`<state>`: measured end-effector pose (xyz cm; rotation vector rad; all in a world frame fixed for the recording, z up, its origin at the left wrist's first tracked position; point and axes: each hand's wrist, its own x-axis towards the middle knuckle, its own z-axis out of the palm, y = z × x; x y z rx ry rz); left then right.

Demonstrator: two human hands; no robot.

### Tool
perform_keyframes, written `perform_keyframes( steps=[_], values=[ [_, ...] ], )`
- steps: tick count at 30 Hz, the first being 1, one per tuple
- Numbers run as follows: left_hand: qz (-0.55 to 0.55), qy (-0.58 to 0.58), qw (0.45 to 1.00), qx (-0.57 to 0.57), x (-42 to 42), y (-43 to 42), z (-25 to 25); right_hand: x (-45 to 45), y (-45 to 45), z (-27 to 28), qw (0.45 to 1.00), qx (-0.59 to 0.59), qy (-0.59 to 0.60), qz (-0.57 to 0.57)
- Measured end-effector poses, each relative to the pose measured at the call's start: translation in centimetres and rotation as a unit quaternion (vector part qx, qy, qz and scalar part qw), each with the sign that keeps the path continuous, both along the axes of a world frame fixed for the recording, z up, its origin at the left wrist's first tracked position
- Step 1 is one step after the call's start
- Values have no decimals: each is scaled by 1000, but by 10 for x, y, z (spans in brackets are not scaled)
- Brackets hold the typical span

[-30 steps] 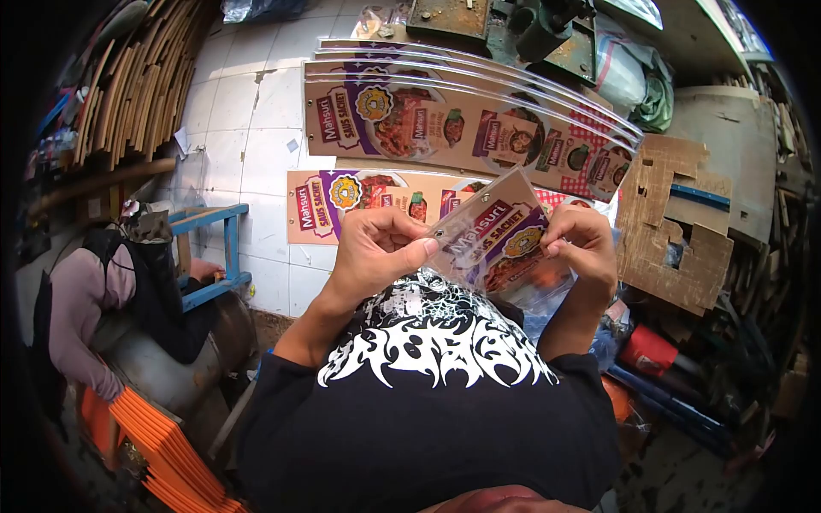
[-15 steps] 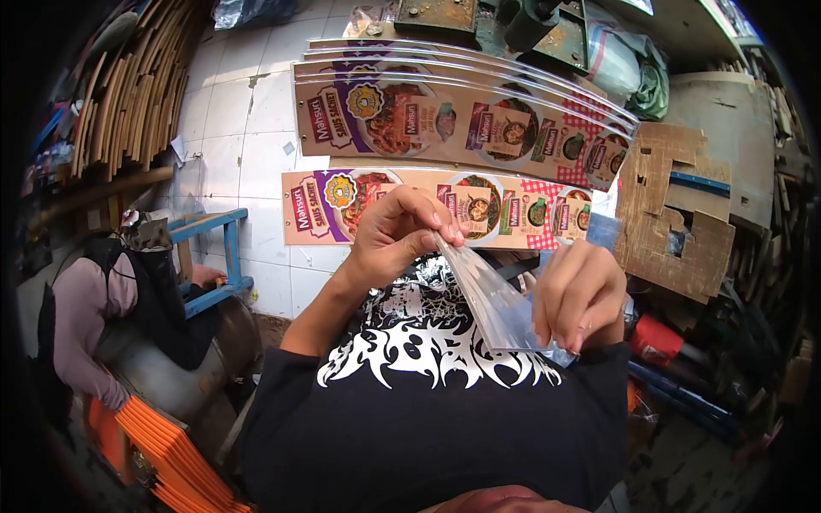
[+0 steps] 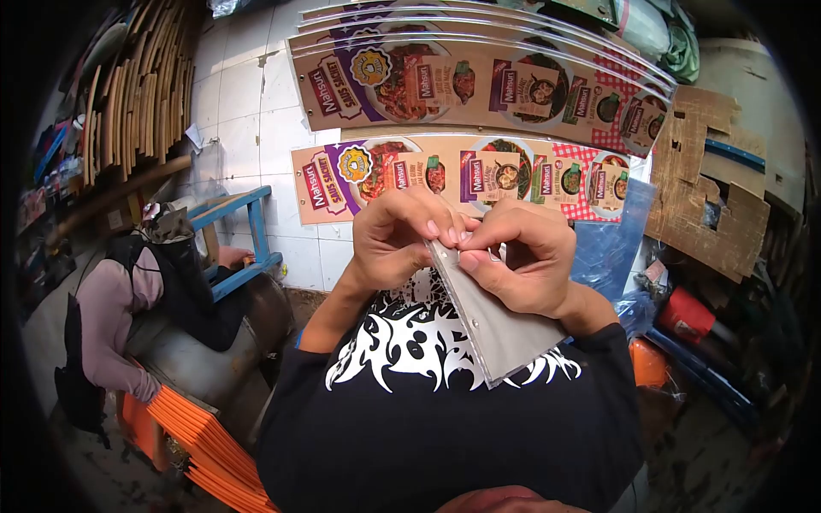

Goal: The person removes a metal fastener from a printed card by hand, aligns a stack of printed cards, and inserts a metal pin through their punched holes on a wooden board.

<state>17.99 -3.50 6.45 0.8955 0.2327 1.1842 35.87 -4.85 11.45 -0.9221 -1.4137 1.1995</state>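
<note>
Between my two hands, in front of my chest, is a grey flat panel (image 3: 505, 329) with small metal rivets along its edge, tilted with one corner down. My left hand (image 3: 393, 235) pinches the panel's upper corner between thumb and fingers. Thumb and forefinger of my right hand (image 3: 526, 256) are pressed together at the same corner, close to a rivet; any small part between them is hidden. Just beyond the hands lies a printed Mansuri sauce panel (image 3: 513, 184). Behind it is an overlapping stack of similar printed panels (image 3: 470, 85).
Brown board with cutouts (image 3: 718, 179) lies at the right, beside blue transparent plastic sheeting (image 3: 607, 248). A blue frame (image 3: 248, 231) stands at the left near another person's leg (image 3: 111, 316). Orange panels (image 3: 205, 445) are at lower left, and cardboard pieces (image 3: 141, 94) stand upper left.
The panel has turned from nearly edge-on to show its grey face. My right hand has moved from its lower end up to the corner beside my left hand. The view has shifted.
</note>
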Motion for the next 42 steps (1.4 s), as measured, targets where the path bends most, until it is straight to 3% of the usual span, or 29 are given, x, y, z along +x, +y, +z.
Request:
perform_keyframes(
  steps=[4, 35, 42],
  values=[
    [8, 12, 1000, 3, -2, 1, 0, -4, -2, -1, 998, 48, -19, -28],
    [12, 21, 1000, 3, -3, 3, 3, -7, 0, 3, 997, 49, -28, -48],
    [5, 38, 999, 13, -7, 3, 0, -4, 0, 1, 999, -44, 10, -4]
  ],
)
